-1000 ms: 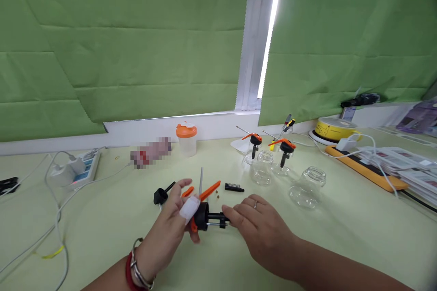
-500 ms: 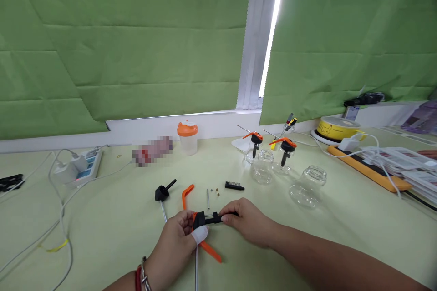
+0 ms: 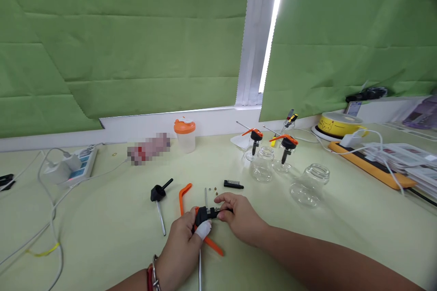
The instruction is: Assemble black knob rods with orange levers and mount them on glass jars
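My left hand [image 3: 182, 241], a white wrap on its thumb, is closed round a black pump head [image 3: 202, 216] with a long metal tube running toward me. An orange lever [image 3: 214, 246] sticks out below its fingers. My right hand [image 3: 244, 218] pinches the slim black barrel [image 3: 213, 213] at the pump head's right side. Beyond the hands lie an orange lever piece [image 3: 182, 195], a thin metal rod [image 3: 206, 196], several tiny bits [image 3: 215, 189] and a black tube with a spring [image 3: 234, 185]. To the left rests a black cap piece [image 3: 158, 193] with a metal tube.
Two glass bottles [image 3: 262, 166] [image 3: 309, 186] without tops stand at the right, near two orange-and-black pump tops [image 3: 256, 135] [image 3: 287, 143]. An orange-lidded cup [image 3: 185, 136] is at the back. White cables [image 3: 54, 218] and a power strip [image 3: 83, 166] lie left; an orange-black strip [image 3: 368, 163] lies right.
My right index finger has lifted and stretched out, while the thumb stays at the barrel. Both hands and the pump head have shifted slightly; the view has moved a little.
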Available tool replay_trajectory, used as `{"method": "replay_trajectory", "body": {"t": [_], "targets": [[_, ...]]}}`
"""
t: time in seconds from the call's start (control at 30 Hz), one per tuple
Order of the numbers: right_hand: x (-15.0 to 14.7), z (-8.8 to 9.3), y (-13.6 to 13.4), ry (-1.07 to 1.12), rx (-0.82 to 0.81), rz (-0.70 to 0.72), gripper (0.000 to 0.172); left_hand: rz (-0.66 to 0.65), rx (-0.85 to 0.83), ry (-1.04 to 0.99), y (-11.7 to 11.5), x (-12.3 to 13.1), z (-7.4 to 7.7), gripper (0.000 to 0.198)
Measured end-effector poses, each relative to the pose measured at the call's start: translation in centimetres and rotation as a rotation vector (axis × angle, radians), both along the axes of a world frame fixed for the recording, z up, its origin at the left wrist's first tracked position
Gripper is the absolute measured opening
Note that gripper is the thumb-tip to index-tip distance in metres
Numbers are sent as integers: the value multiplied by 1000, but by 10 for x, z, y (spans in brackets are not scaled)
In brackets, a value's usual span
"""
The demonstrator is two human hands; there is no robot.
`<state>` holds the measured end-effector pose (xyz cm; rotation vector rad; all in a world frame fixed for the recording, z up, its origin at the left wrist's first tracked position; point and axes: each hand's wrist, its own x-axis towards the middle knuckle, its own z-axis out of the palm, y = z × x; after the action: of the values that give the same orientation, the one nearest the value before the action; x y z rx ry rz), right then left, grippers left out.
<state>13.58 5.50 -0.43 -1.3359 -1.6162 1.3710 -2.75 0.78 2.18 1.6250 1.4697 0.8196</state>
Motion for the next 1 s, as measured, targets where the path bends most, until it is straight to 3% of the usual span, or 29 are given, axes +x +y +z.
{"method": "replay_trajectory", "body": {"t": [0.17,1.0], "targets": [[1,-2,1,12,39,46,16,-24,-4,-38,2,-2,0,25],[4,1,0,-92,116,74,12,-7,-15,-71,2,-4,0,25]]}}
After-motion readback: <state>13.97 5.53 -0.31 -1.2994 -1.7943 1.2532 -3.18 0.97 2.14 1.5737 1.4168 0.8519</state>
